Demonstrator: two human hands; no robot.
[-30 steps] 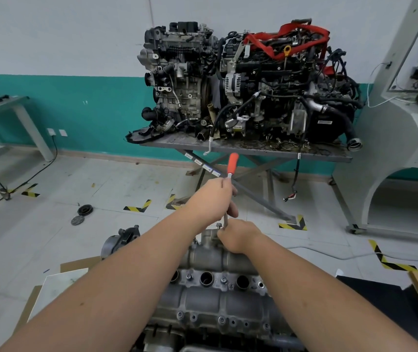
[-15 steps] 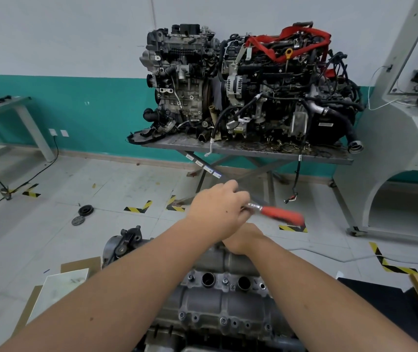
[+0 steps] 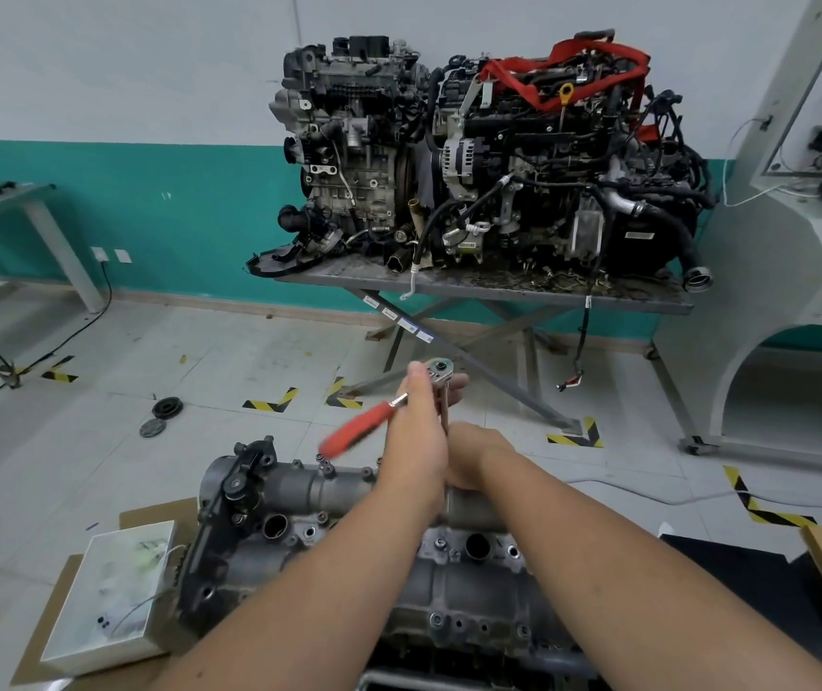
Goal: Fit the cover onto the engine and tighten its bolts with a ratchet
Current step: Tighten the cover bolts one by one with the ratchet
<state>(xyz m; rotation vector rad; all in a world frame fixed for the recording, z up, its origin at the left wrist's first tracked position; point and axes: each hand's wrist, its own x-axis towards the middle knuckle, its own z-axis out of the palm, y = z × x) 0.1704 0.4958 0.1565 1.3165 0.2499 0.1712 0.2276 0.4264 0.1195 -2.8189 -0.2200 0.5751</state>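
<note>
The grey metal engine cover (image 3: 299,491) lies on the engine (image 3: 454,591) just below me. My left hand (image 3: 419,431) grips the ratchet (image 3: 441,366) just below its steel head. The ratchet's red handle (image 3: 354,433) points down to the left and is blurred. A thin steel extension (image 3: 445,411) runs down from the head to the cover's far edge. My right hand (image 3: 474,458) is curled around the extension's lower end, and its fingers are partly hidden behind my left hand. The bolt under it is hidden.
Two large engines (image 3: 489,157) stand on a metal table (image 3: 499,289) against the back wall. A white box (image 3: 109,605) on cardboard sits left of the engine. Two black pulleys (image 3: 159,416) lie on the floor. A white cabinet (image 3: 793,271) stands on the right.
The red handle has swung round the extension, from upright, to pointing right, to pointing left now. My right hand has stayed at the cover's far edge.
</note>
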